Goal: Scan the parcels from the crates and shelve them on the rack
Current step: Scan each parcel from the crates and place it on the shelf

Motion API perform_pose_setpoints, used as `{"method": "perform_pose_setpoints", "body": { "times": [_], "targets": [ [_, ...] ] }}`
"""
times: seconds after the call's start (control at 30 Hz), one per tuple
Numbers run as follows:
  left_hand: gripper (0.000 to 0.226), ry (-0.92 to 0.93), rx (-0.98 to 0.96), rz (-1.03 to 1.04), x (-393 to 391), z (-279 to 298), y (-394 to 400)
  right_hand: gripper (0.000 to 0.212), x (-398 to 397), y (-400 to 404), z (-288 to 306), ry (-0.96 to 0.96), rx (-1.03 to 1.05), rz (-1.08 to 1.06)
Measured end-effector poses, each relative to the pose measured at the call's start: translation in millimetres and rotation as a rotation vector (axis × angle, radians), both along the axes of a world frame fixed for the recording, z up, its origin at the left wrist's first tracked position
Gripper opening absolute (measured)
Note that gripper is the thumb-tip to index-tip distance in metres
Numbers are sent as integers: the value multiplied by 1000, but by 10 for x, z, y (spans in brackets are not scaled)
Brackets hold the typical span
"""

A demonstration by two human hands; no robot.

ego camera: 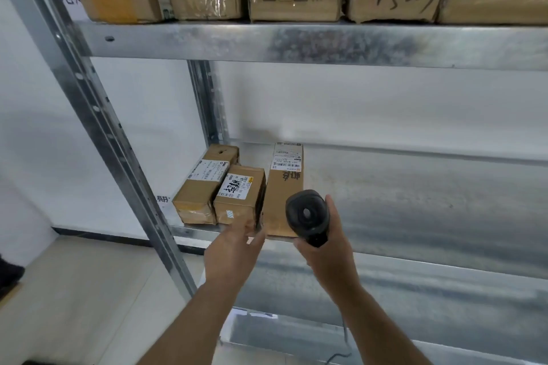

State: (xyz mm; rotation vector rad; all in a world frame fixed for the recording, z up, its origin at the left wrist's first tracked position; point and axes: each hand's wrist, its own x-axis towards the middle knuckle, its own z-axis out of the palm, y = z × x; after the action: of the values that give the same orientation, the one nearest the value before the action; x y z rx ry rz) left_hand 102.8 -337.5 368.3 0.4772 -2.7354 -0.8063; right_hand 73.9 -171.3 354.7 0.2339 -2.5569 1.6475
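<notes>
Middle shelf [415, 187] of the rack [98, 115]: the left end is occupied by three parcels [240, 195] set side by side, open deck is left to their right, headroom is bounded by the upper shelf beam [296, 41], and leftward passage is barred by the corner upright.

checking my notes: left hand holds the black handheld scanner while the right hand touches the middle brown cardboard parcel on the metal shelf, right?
Hands are swapped. In the head view the right hand holds the black handheld scanner, and the left hand touches the middle brown cardboard parcel on the metal shelf.
</notes>
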Motion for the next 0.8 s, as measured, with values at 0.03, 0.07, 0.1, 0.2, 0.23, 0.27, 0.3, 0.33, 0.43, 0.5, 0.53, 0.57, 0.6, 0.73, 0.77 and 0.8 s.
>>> {"method": "perform_pose_setpoints", "body": {
  "times": [0.03, 0.07, 0.1, 0.2, 0.23, 0.27, 0.3, 0.33, 0.43, 0.5, 0.53, 0.57, 0.6, 0.73, 0.77, 0.8],
  "targets": [
    [32, 16, 29, 33, 116, 18, 0, 100, 120, -21, -9, -8, -27, 21],
    [35, 31, 60, 78, 245, 25, -5, 98, 231, -52, -37, -18, -55, 46],
    [36, 50, 85, 129, 383, 23, -13, 95, 336, -97, -59, -33, -78, 72],
    [29, 93, 98, 232, 802, -7, -70, 101, 594, -279, -57, -78, -190, 190],
    [24, 104, 93, 259, 935, 9, -103, 102, 667, -349, -12, -96, -229, 229],
    [20, 122, 87, 287, 1062, 42, -151, 101, 742, -421, 49, -105, -256, 276],
    [20, 148, 69, 316, 1180, 73, -215, 101, 814, -498, 100, -102, -268, 325],
    [24, 174, 38, 345, 1291, 105, -291, 100, 893, -575, 150, -95, -273, 363],
    [36, 213, 9, 439, 1606, 221, -529, 101, 1143, -834, 293, -94, -315, 438],
    [37, 248, 28, 484, 1822, 291, -681, 97, 1323, -1009, 386, -86, -336, 519],
    [37, 268, 34, 503, 1934, 325, -757, 94, 1412, -1099, 440, -84, -351, 555],
    [37, 285, 41, 518, 2052, 355, -835, 93, 1505, -1193, 492, -83, -362, 585],
    [37, 302, 46, 530, 2180, 388, -916, 95, 1605, -1298, 545, -82, -370, 606],
    [36, 329, 15, 604, 2776, 494, -1327, 99, 2086, -1789, 674, -60, -374, 684],
    [36, 332, 8, 633, 2943, 518, -1447, 101, 2215, -1920, 703, -67, -371, 717],
    [37, 333, 2, 662, 3113, 546, -1566, 103, 2332, -2062, 718, -73, -372, 745]
  ]
}}
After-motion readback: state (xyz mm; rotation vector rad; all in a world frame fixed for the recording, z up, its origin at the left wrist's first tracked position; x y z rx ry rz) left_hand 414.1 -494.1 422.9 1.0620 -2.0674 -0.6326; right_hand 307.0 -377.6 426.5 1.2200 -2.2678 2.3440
